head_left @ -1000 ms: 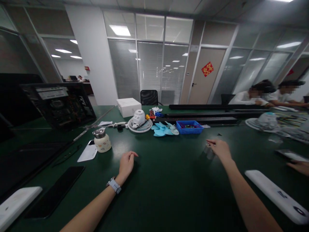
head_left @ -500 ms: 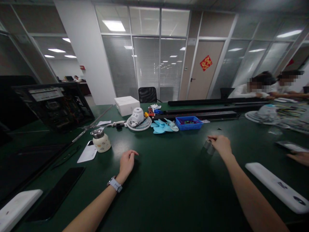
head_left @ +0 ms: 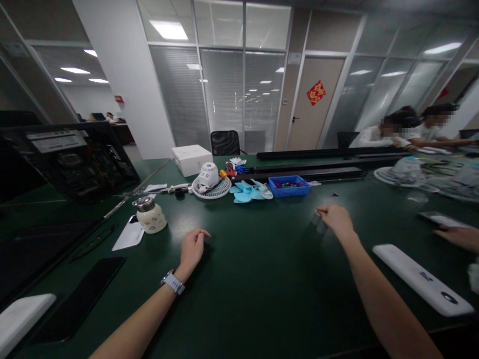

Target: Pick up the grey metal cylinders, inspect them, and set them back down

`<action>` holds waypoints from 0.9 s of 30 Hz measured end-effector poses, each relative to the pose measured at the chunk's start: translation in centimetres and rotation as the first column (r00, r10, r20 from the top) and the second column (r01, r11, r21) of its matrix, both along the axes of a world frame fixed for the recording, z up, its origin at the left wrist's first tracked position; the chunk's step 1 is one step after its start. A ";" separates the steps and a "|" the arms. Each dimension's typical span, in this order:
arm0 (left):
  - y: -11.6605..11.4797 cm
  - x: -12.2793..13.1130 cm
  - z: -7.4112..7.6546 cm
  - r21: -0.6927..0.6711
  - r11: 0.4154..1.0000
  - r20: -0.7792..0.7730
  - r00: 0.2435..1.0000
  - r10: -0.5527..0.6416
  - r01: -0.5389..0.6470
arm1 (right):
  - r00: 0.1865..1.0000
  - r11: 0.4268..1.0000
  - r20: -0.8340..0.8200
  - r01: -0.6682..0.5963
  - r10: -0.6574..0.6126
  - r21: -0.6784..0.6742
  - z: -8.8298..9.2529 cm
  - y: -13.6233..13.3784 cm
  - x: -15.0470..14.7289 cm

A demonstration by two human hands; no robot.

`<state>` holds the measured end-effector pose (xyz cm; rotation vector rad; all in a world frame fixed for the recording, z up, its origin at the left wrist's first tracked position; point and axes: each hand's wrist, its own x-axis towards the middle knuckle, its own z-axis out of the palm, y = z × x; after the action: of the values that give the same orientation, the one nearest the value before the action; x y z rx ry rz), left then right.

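Observation:
On the green table my left hand (head_left: 192, 250) rests with a watch on its wrist (head_left: 172, 282). Its index finger points right, the other fingers are loosely bent, and it holds nothing I can see. Farther right, my right hand (head_left: 337, 219) reaches down with thumb and fingers pinched at the top of small grey cylinders (head_left: 321, 227). At least two of them stand close together; the fingers partly cover them, and their exact kind is unclear.
Along the back lie a white fan part (head_left: 209, 179), light-blue fan blades (head_left: 249, 191), a blue tray (head_left: 290, 187) and long black bars (head_left: 322, 154). A cream jar (head_left: 151, 217) stands left. A white oblong device (head_left: 421, 279) lies right. Another person's hand (head_left: 458, 237) rests at the right edge.
The whole view has shifted slightly, so the scene sits a little farther left and up. Both hands keep about the same places on the table, the right still at the grey cylinders.

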<state>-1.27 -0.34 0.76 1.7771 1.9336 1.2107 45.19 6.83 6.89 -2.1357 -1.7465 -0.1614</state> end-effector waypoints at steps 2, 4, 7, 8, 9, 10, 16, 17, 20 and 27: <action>0.0 0.1 0.1 -0.006 1.000 0.003 1.000 -0.003 0.003 | 0.997 0.993 0.071 0.031 -0.022 -0.116 0.4 -0.5 -0.6; 0.0 0.1 0.2 -0.011 1.000 0.003 1.000 -0.004 0.004 | 0.993 0.983 0.108 0.066 -0.047 -0.171 1.0 -1.2 -0.9; -0.1 0.1 0.2 -0.010 1.000 0.008 1.000 0.000 0.000 | 0.993 0.980 0.053 0.108 -0.101 -0.165 2.1 -2.3 0.0; -0.1 0.1 0.2 -0.012 1.000 0.012 1.000 0.001 -0.001 | 0.992 0.978 0.020 0.124 -0.123 -0.169 2.3 -2.6 0.7; -0.1 0.1 0.2 -0.015 1.000 0.017 1.000 0.000 0.001 | 0.990 0.973 -0.014 0.132 -0.138 -0.189 2.4 -2.8 1.5; -0.1 0.1 0.2 -0.019 1.000 0.021 1.000 -0.003 0.003 | 0.989 0.967 -0.047 0.130 -0.143 -0.221 2.4 -2.8 2.2; -0.1 0.2 0.3 -0.021 1.000 0.017 1.000 -0.006 0.007 | 0.976 0.926 -0.155 0.084 -0.150 -0.368 0.4 -1.9 3.6; -0.1 0.2 0.3 -0.020 1.000 0.015 1.000 -0.005 0.005 | 0.976 0.924 -0.162 0.077 -0.147 -0.373 0.1 -1.7 3.4; -0.2 0.2 0.2 -0.012 1.000 0.016 1.000 -0.009 0.009 | 0.972 0.915 -0.177 0.072 -0.153 -0.397 -0.3 -1.2 2.9; -0.3 0.2 0.1 0.010 1.000 0.013 1.000 -0.013 0.013 | 0.961 0.937 -0.275 -0.083 -0.014 -0.339 -0.5 -1.2 3.4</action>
<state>-1.07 -0.63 0.84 1.7798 1.9085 1.2273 48.64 5.65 6.40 -2.2290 -1.7452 0.4684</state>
